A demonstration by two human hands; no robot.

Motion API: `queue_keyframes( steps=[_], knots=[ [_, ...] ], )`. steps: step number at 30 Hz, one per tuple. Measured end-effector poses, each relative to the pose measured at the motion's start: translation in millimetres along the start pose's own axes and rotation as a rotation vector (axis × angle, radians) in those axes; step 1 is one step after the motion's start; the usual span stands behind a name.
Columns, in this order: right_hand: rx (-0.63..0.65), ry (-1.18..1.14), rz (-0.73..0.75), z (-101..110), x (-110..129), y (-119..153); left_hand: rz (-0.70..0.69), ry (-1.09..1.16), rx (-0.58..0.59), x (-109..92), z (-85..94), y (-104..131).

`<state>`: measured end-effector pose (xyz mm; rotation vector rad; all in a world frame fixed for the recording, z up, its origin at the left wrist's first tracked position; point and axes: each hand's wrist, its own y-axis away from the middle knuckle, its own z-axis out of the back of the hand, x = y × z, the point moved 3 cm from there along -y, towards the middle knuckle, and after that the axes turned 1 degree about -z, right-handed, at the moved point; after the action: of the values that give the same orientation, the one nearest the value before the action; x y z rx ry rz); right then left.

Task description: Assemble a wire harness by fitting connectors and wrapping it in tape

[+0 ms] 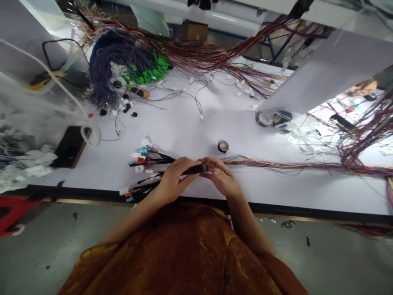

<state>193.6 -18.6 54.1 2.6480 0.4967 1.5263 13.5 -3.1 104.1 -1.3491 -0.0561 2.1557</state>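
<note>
A wire harness (270,164) lies along the front of the white table, and its black-wrapped part passes through both my hands. My left hand (176,180) is closed around the black-taped section (193,169). Close beside it, my right hand (222,177) grips the bundle where the black wrap meets the loose coloured wires; its fingertips pinch there, partly hidden. Left of my hands, several black branches fan out, ending in white, blue and red connectors (141,160). A small roll of black tape (223,146) sits just beyond my right hand.
Dark blue wires with green connectors (150,67) are heaped at the back left. Long coloured wires (208,53) hang along the back. A dark box (70,147) and bagged white connectors (27,164) lie left. A white post (325,69) stands right, a clear tape roll (265,119) at its foot.
</note>
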Motion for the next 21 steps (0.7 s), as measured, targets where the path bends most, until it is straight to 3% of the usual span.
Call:
queue_keyframes(
  steps=[9,13,17,21],
  knots=[
    [0.046,-0.118,-0.041,-7,-8,0,0.119,0.057,-0.006,0,-4.5,-7],
    [0.063,-0.179,-0.005,-3,-7,3,0.098,0.074,-0.013,4,-5.4,-9],
    [0.089,-0.175,0.020,-2,-10,5,0.059,0.103,-0.059,13,-9.8,-4],
    [0.107,-0.226,0.039,-4,-13,6,0.138,0.110,-0.105,26,-18.2,4]
  ],
)
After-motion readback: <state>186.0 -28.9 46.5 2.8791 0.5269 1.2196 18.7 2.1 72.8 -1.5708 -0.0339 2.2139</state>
